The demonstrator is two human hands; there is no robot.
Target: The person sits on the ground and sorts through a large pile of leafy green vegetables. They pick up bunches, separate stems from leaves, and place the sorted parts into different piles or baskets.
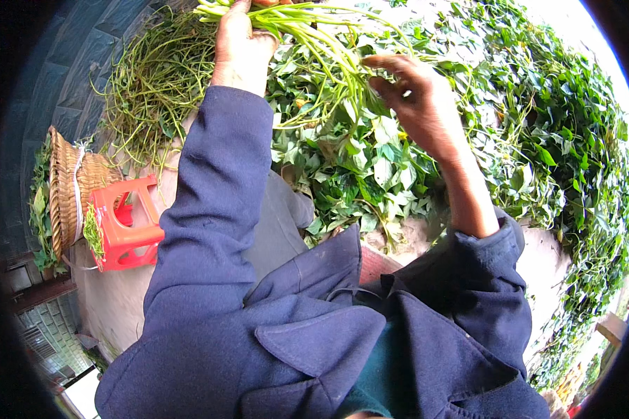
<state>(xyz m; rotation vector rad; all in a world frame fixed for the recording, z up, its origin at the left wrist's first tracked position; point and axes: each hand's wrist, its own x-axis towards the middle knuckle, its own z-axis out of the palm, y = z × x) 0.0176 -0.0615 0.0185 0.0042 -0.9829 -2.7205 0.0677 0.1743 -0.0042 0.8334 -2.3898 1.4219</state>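
Near the top edge, my left hand (245, 48) grips a bunch of long green leaf stems (314, 31); the view cuts off part of its fingers. From there the stems fan out to the right and droop over the greenery. Beside their drooping end is my right hand (419, 99), palm inward, with thumb and fingers bent and apart. Nothing shows clearly between those fingers, and whether the fingertips touch the stems I cannot tell. Under both hands lies a heap of leafy vines (377, 157), with broad lobed green leaves.
To the upper left is a tangled pile of bare stems (152, 84). A red plastic stool (131, 225) lies tipped beside a woven basket (65, 188) containing leaves. More vines (555, 131) spread across the floor at right. A tiled wall (52, 84) borders the left.
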